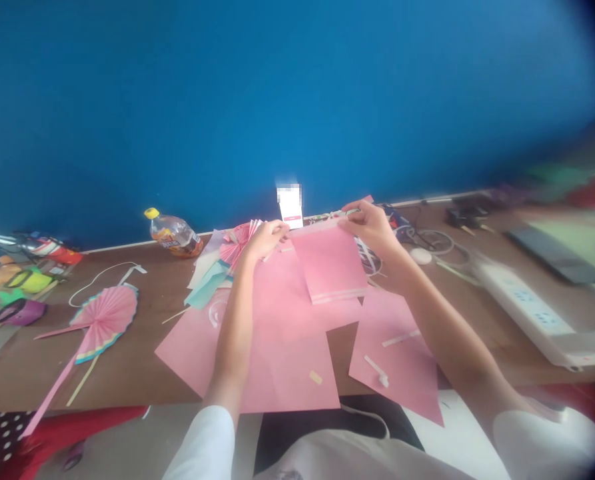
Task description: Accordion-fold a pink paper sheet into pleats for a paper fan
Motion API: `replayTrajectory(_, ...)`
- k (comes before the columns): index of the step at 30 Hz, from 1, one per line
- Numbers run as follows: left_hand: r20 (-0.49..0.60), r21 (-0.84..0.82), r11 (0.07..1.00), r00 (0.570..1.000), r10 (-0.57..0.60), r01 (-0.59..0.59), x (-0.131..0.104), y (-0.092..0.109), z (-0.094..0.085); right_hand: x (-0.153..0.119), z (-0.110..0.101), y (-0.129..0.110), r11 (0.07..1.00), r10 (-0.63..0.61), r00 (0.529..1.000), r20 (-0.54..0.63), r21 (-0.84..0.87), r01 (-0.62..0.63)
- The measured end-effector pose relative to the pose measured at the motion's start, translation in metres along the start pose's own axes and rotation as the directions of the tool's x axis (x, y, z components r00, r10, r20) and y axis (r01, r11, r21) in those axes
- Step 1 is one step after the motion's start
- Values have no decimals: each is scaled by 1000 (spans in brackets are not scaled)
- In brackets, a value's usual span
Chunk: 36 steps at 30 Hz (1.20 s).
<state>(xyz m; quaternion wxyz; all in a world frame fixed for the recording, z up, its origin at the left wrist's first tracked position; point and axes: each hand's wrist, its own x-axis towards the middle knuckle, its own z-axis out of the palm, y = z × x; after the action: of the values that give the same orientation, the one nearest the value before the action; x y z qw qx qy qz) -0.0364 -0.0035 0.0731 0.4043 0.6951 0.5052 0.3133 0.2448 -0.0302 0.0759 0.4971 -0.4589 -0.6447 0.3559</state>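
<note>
A pink paper piece point(331, 263) with pale strips along its top and bottom edges hangs tilted over larger pink sheets point(287, 360). My right hand point(366, 223) pinches its upper right corner between thumb and fingers. At its upper left corner is my left hand point(271, 238), fingers bent together; what they hold is too small to make out. A folded pink fan point(236, 245) lies just beyond my left hand. On the right-hand pink sheet point(402, 360) rest short white strips and a small crumpled white bit.
A bottle with a yellow cap point(176, 235) leans near the blue wall point(287, 93). A pink fan with blue edging point(107, 320) lies left. Behind the papers stands a lit phone point(290, 207). At right are a white power strip point(532, 307), cables and a dark flat object point(557, 257).
</note>
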Motion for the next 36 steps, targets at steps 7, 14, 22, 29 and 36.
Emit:
replayTrajectory(7,8,37,940,941,339,-339,-4,30,40,-9,14,-12,993,57,985,164,-109,-39)
replayTrajectory(14,-20,-125,922,930,367,-366,3,23,54,-11,23,-11,999,51,975,216,-24,-47)
replayTrajectory(22,-15,-134,919,928,373,-372,5,18,48,-10,24,-8,996,75,962,264,19,-83)
replayTrajectory(29,-6,-45,916,917,400,-400,1,26,50,-12,27,-12,998,-35,971,235,-35,44)
replayTrajectory(36,-25,90,881,883,469,-465,-1,29,50,-12,26,-11,982,-100,969,226,-135,133)
